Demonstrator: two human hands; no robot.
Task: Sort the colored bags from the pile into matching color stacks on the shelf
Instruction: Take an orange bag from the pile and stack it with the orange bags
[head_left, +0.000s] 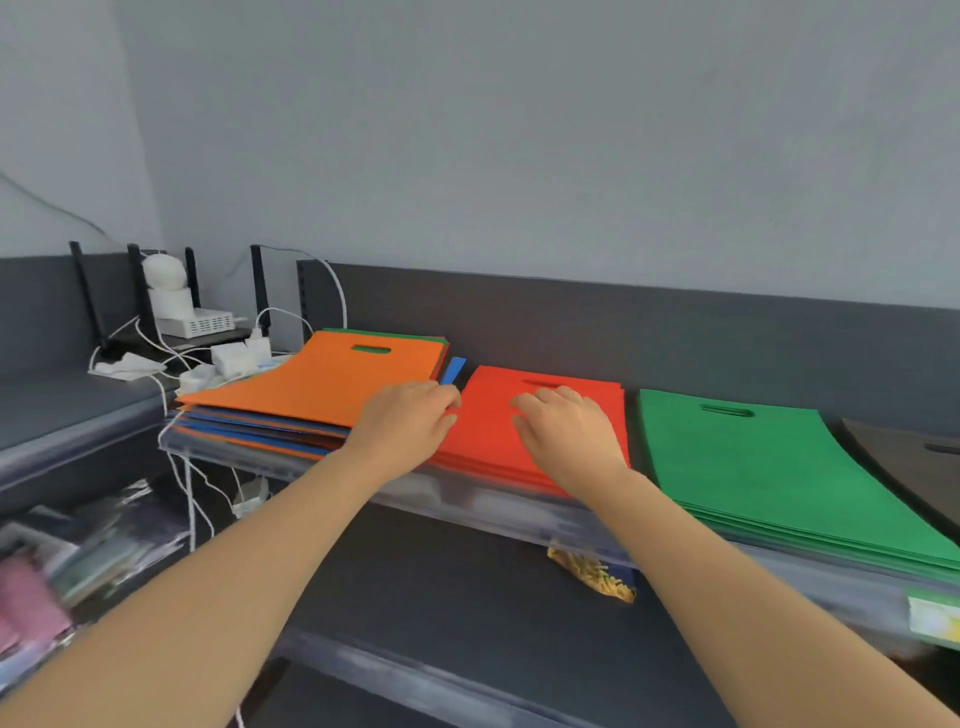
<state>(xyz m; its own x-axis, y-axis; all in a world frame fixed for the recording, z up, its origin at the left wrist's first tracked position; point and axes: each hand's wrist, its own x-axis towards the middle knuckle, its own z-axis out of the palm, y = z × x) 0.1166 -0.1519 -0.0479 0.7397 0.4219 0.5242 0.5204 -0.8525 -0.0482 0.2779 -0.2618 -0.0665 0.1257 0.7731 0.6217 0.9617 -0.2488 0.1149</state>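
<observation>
Red stack (545, 415) and green stack (753, 467) started; mixed pile (311, 389) (orange on top) still thick. Left hand (405, 421) and right hand (566, 431) lie loosely open on red, gripping nothing.

mixed pile (311, 384) left on shelf (519, 504); two sorted stacks (540, 415) (753, 457) to its right

Both hands, left hand (410, 418) and right hand (563, 431), rest on the red stack (488, 436).

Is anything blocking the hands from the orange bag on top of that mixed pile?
Nothing visible. The left hand already rests at the edge of the flat orange fabric bag; the right hand lies on the red bag stack beside it.
</observation>
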